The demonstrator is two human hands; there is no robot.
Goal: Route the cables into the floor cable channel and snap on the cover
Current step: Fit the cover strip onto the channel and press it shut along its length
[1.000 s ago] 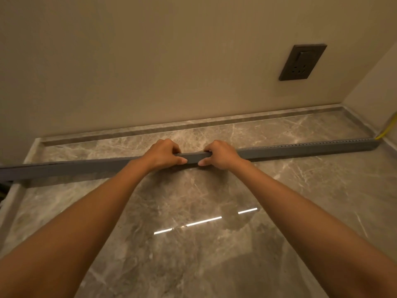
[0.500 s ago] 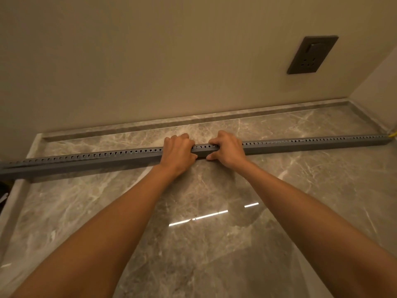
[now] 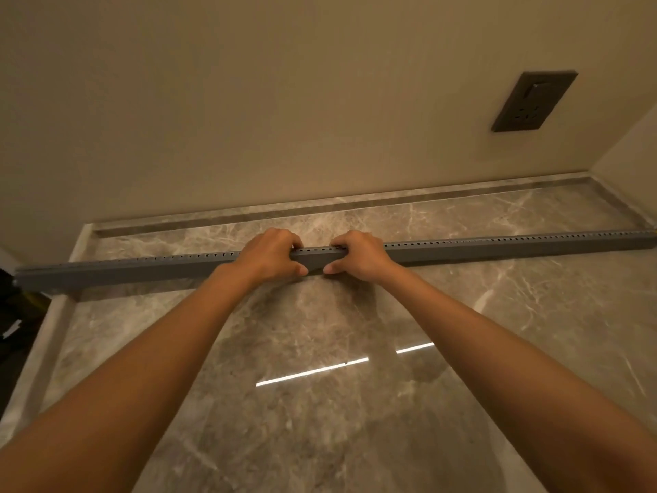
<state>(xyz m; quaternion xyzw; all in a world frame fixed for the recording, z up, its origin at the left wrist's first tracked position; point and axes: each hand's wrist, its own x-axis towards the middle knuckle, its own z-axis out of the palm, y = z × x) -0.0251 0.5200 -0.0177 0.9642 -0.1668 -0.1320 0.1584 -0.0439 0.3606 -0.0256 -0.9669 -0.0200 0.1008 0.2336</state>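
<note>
Gripping the long grey cable channel [image 3: 497,249] at its middle, the left hand [image 3: 268,256] and right hand [image 3: 359,256] sat side by side, fingers curled over the top, thumbs on the near face. It lay left to right across the marble floor [image 3: 320,403], near the far wall. No cables showed, and whether the cover was snapped on I could not tell.

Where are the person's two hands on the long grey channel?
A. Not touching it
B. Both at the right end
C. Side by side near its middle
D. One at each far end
C: the left hand and right hand grip the grey channel close together near its middle.
</note>
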